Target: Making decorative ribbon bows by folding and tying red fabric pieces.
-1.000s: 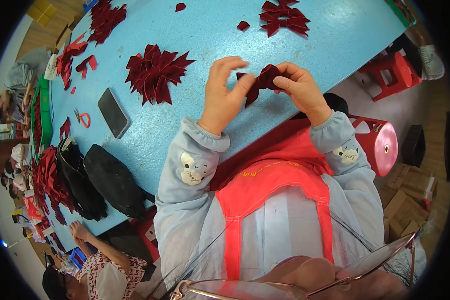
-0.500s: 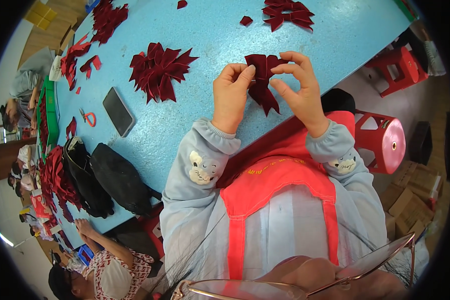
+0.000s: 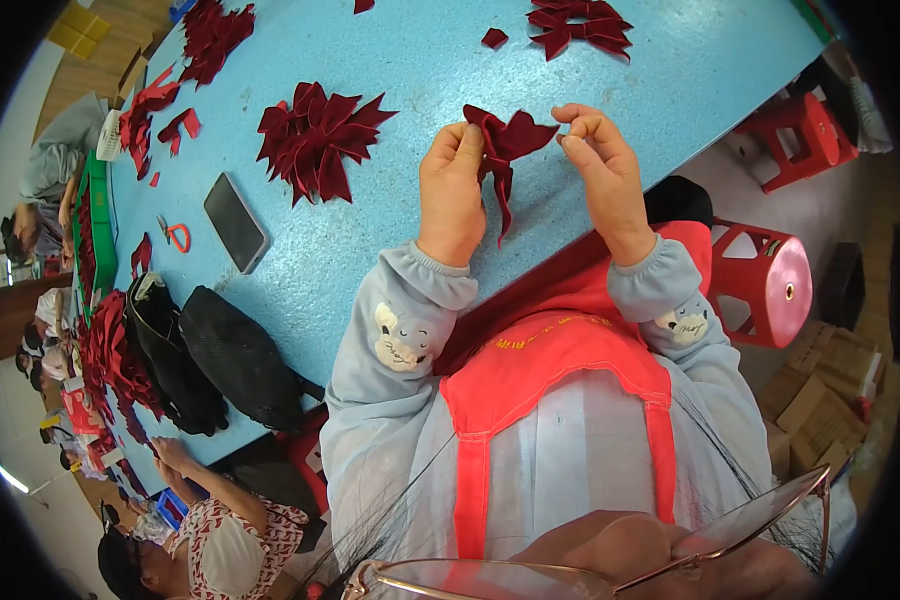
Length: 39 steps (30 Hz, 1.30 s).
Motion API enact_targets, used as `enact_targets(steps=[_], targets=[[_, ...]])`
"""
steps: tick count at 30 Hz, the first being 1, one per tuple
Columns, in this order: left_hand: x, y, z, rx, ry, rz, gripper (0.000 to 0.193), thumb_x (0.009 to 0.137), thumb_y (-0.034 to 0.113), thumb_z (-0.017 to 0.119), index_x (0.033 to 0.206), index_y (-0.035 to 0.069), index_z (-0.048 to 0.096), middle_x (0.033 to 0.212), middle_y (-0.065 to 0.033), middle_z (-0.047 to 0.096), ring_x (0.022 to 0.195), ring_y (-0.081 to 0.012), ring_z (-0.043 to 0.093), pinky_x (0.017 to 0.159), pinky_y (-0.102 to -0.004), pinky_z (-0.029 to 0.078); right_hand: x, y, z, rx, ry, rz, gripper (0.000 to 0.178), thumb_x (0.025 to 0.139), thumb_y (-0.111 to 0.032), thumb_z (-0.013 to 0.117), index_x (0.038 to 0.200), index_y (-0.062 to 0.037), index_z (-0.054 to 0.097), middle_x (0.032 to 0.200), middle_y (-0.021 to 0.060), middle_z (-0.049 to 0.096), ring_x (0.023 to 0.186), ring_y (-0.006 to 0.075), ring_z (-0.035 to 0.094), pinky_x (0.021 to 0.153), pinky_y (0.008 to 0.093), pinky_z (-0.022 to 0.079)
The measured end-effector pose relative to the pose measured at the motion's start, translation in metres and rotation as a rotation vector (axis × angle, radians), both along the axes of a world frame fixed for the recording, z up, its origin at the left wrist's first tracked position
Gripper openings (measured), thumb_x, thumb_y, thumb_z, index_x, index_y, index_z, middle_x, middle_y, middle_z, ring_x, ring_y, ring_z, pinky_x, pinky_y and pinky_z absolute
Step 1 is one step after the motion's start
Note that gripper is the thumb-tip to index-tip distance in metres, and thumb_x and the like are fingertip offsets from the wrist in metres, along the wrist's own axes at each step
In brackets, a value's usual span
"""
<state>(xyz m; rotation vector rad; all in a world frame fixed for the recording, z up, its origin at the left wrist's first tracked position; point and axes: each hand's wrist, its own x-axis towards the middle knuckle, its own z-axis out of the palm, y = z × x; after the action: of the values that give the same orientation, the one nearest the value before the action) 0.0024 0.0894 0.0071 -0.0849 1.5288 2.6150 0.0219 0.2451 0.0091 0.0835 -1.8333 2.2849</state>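
A dark red velvet bow (image 3: 510,140) is raised over the blue table, its loops standing up and one tail hanging down. My left hand (image 3: 452,185) is closed, pinching the bow's left side between thumb and fingers. Across from it, my right hand (image 3: 605,170) has its fingertips drawn together beside the bow's right tip. Whether those fingertips grip the tip, a fine thread or nothing is too small to make out. To the left lies a heap of similar dark red bows (image 3: 320,143). Another few bows (image 3: 580,25) rest at the far right.
The blue table (image 3: 410,60) holds a phone (image 3: 236,223), small red-handled scissors (image 3: 177,235), two black bags (image 3: 235,345) and red fabric scraps (image 3: 150,110). A green tray (image 3: 94,220) stands at the left edge. Red stools (image 3: 760,285) stand right of the table. A co-worker (image 3: 220,530) sits at lower left.
The bow has turned, with its loops now facing up and its tail narrow. My right hand has moved slightly away to the right, and its spread fingers have come together.
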Motion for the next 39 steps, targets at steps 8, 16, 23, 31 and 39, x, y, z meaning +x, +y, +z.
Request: enact_targets(steps=[8,16,23,31,39], targets=[[0.01,0.01,0.007,-0.223,0.154,0.058,0.011,0.094,0.012,0.05,0.09,0.002,0.053,0.08,0.0014,0.056,0.07,-0.0038,0.047,0.06,-0.0203,0.041,0.004,-0.006,0.018,0.49,0.279,-0.022,0.015,0.078,-0.003,0.064,0.089,-0.0058,0.055,0.118,0.0079,0.049,0.11,0.0167,0.045,0.092,0.03,0.036],[0.013,0.008,0.007,-0.149,0.129,-0.058,0.011,0.094,0.013,0.049,0.092,0.003,0.052,0.082,0.0012,0.056,0.072,-0.0037,0.047,0.063,-0.0196,0.041,-0.004,-0.003,-0.003,0.416,0.27,0.062,0.015,0.08,-0.009,0.063,0.09,-0.0033,0.053,0.121,0.0102,0.049,0.115,0.0216,0.044,0.098,0.0335,0.034],[0.01,0.002,0.006,0.107,0.007,-0.228,0.012,0.095,0.017,0.049,0.093,0.005,0.053,0.085,0.0023,0.055,0.075,-0.004,0.047,0.068,-0.0192,0.039,-0.008,0.002,0.006,0.396,0.303,0.15,0.012,0.084,-0.011,0.058,0.09,-0.0017,0.052,0.123,0.0112,0.048,0.12,0.0237,0.042,0.102,0.0358,0.031],[0.006,-0.001,0.008,0.147,-0.005,-0.224,0.014,0.096,0.018,0.047,0.098,0.005,0.051,0.088,-0.0007,0.058,0.08,-0.0065,0.052,0.073,-0.0223,0.043,-0.007,0.018,0.01,0.079,-0.008,0.377,0.019,0.082,-0.005,0.056,0.101,-0.0016,0.053,0.108,0.0055,0.052,0.104,0.0156,0.05,0.092,0.0285,0.039],[0.005,0.004,-0.001,0.055,0.022,-0.111,0.012,0.097,0.015,0.044,0.098,0.004,0.049,0.087,-0.0026,0.059,0.076,-0.0078,0.053,0.069,-0.0216,0.045,-0.007,0.013,0.006,0.159,0.053,0.309,0.025,0.082,-0.002,0.057,0.106,-0.0018,0.054,0.105,0.0022,0.052,0.093,0.0092,0.05,0.082,0.0234,0.042]])
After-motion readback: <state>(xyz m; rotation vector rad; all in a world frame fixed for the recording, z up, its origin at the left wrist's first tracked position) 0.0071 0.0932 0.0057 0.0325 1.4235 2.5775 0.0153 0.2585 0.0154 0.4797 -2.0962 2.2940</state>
